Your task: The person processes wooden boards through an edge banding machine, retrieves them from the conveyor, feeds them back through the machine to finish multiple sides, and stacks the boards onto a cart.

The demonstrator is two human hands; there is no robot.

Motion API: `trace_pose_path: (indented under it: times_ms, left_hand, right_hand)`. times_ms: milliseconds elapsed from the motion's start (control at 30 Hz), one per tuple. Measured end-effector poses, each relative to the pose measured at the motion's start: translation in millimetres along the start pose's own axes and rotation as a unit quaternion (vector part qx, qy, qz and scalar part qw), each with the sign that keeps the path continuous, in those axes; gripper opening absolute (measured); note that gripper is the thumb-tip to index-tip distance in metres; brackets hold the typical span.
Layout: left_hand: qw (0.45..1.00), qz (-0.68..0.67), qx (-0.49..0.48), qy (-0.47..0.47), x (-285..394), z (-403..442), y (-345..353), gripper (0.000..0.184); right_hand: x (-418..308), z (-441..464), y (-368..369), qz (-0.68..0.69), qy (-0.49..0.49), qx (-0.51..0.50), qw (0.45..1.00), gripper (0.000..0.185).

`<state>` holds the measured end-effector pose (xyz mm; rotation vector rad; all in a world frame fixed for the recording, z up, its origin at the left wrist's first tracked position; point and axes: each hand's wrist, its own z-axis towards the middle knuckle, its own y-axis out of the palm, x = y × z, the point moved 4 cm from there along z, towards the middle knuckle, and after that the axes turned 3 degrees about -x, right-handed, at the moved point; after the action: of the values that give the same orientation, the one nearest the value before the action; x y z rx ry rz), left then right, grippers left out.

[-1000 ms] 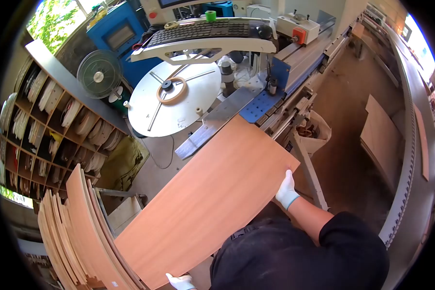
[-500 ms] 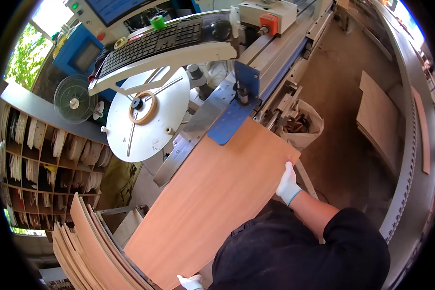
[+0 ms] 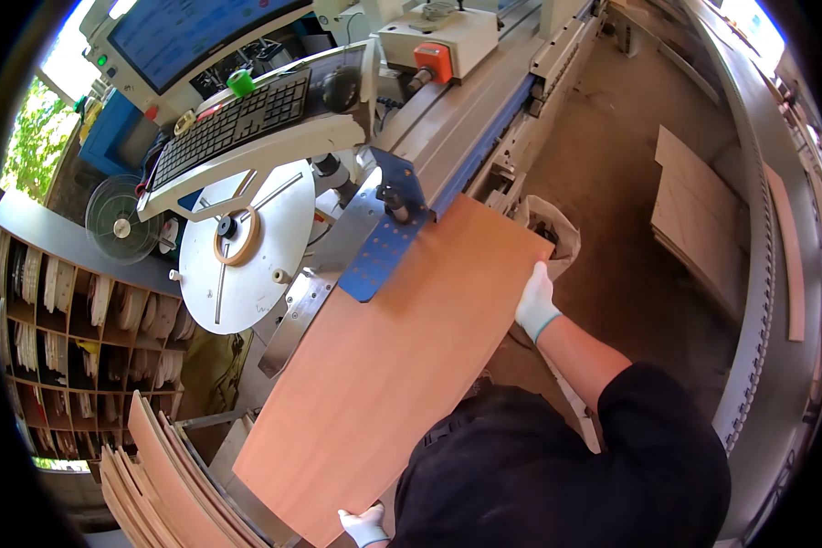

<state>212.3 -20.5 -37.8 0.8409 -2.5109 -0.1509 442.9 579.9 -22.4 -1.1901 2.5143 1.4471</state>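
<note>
Panel (image 3: 384,365) has advanced, left hand (image 3: 365,524) and right hand (image 3: 535,306) clasping it, thumbs atop.

Two gloved hands (image 3: 536,305) (image 3: 363,526), one large board (image 3: 397,365), one keyboard (image 3: 237,123)

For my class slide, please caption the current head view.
Gloved left hand and right hand hold a brown panel, partly hidden by a blue plate.

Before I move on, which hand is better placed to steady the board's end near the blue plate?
Probably the right hand: it grips the board near the corner at that end, closer to the blue plate. The left hand holds it near the opposite end.
</note>
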Motion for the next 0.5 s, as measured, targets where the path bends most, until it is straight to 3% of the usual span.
trace_pose_path:
  times_ms: [67, 100, 167, 200, 267, 333, 400, 433, 467, 500]
  left_hand:
    - [0.998, 0.006, -0.058, -0.038, -15.2, -5.0, 8.7, 0.046]
    - [0.998, 0.012, -0.058, -0.036, -19.3, -13.1, 3.2, 0.046]
    - [0.98, 0.033, -0.194, -0.014, -39.9, -64.7, 46.8, 0.048]
    - [0.951, 0.185, -0.248, 0.025, -30.8, -25.1, 16.7, 0.05]
    - [0.888, 0.405, -0.215, 0.023, 7.6, 32.8, -45.1, 0.047]
    - [0.762, 0.62, -0.188, -0.012, 53.9, 76.0, -91.7, 0.044]
    - [0.639, 0.741, -0.199, -0.047, 107.7, 123.4, -109.9, 0.041]
    - [0.632, 0.726, -0.247, -0.111, 126.1, 151.7, -116.0, 0.04]
    - [0.495, 0.859, -0.082, 0.105, 161.7, 136.2, -58.1, 0.041]
    - [0.604, 0.744, -0.246, 0.144, 127.6, 32.6, 11.5, 0.033]
  right_hand:
    - [-24.2, 20.5, -3.7, 0.052, -0.142, 0.011, 0.988, 0.043]
    - [-34.0, 28.1, -5.9, 0.057, -0.143, 0.015, 0.988, 0.043]
    - [-78.9, 36.3, -11.7, -0.112, -0.323, 0.07, 0.937, 0.034]
    - [-92.9, 41.7, -14.6, -0.102, -0.327, 0.074, 0.936, 0.034]
    - [-116.9, 51.6, -20.8, -0.244, -0.306, 0.177, 0.903, 0.032]
    - [-135.1, 35.2, 4.6, -0.201, -0.252, 0.155, 0.934, 0.029]
    - [-146.2, 35.7, 5.5, -0.164, -0.196, 0.134, 0.958, 0.027]
    - [-148.8, 45.5, 1.2, -0.214, -0.199, 0.137, 0.946, 0.026]
    - [-149.3, 51.1, -3.4, -0.263, -0.203, 0.138, 0.933, 0.025]
    - [-145.2, 45.4, -2.8, -0.259, -0.203, 0.142, 0.934, 0.025]
